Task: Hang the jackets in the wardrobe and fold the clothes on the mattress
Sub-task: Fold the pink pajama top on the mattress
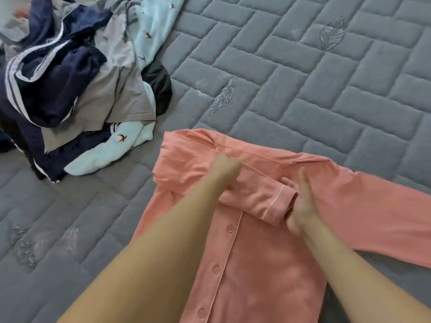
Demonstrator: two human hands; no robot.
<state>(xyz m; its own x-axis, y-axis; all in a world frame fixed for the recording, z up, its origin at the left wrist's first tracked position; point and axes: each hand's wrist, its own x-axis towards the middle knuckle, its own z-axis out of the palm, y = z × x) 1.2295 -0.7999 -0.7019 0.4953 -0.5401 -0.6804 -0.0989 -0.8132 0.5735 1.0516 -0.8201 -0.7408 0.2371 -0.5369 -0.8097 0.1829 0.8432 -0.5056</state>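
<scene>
Head view: a coral-pink shirt (268,264) lies front-up on the grey quilted mattress (303,78). Its placket carries matching buttons and thin white piping. One sleeve is folded across the chest, its piped cuff (275,203) pointing right; the other sleeve extends flat to the right. The left hand (225,167) is blurred, resting on the folded sleeve near the collar; its grip cannot be determined. The right hand (300,203) sits at the cuff opening, fingers straight, grip open. A pile of unfolded clothes (77,85), navy with white stripes, grey and pale blue, lies at upper left.
</scene>
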